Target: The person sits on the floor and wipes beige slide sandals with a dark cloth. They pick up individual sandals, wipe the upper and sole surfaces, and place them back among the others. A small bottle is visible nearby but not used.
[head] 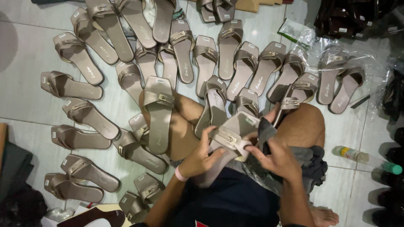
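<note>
My left hand grips a taupe flat sandal by its strap, over my lap. My right hand presses a dark grey cloth against the sandal's strap near its gold buckle. Another taupe sandal lies across my bent left leg, and one more leans between my knees. A further sandal rests on my right knee.
Several matching taupe sandals lie spread over the white tiled floor ahead and to the left. Clear plastic wrapping lies at the right. A small bottle with a green cap lies on its side. Dark shoes sit top right.
</note>
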